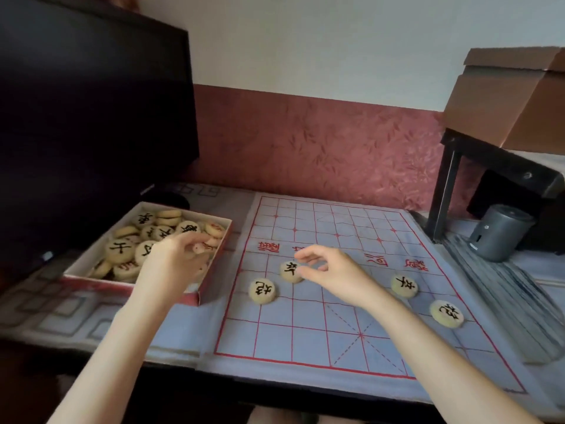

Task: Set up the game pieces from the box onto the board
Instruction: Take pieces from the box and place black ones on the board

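A cloth game board (342, 301) with a red grid lies on the table. Several round cream pieces with black characters stand on it: one at the left (263, 291), one beside my right fingers (290, 271), and two at the right (404, 285) (446, 313). The open box (211, 280) to the left holds several more pieces (120, 248). My left hand (174, 264) reaches into the box, fingers curled around a red-marked piece (198, 248). My right hand (330, 270) hovers over the board with fingers loosely curved, holding nothing, just right of the second piece.
A dark monitor (91, 117) stands behind the box at the left. At the right are a black stand (489, 166) bearing a cardboard box (504, 96), a grey cylindrical device (498, 234), and a stack of striped cloth (504, 301). The table's front edge runs close to me.
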The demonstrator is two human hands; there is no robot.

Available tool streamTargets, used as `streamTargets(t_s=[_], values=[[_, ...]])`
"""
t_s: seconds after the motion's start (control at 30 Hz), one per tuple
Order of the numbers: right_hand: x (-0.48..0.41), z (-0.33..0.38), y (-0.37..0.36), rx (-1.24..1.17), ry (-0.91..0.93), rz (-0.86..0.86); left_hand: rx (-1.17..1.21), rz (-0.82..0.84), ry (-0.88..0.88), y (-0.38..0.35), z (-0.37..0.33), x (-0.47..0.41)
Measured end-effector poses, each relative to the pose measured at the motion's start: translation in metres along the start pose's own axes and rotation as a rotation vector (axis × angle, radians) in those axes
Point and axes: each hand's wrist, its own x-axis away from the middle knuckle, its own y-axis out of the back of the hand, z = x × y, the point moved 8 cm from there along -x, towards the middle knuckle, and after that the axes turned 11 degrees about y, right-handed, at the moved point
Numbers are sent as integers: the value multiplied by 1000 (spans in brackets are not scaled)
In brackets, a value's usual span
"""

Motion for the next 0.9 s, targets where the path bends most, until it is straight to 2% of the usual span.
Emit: streamTargets(t_s=[0.1, 0.2, 0.37, 0.5, 0.7, 0.9], values=[[-19, 18, -27, -25, 39, 43, -11, -89, 11, 22, 24, -4], [-36, 35, -51, -17, 81, 65, -120, -161, 46, 36, 46, -10], [-61, 56, -80, -41, 128, 77, -169, -50, 97, 34, 67, -25], [-86, 68, -94, -39, 136, 24, -233, -18, 104, 35, 66, -31], [-120, 86, -115, 45, 193, -35, -23, -149, -47, 54, 48, -8], [-148, 88, -132, 171, 188, -36, 67, -105, -24, 48, 56, -11]])
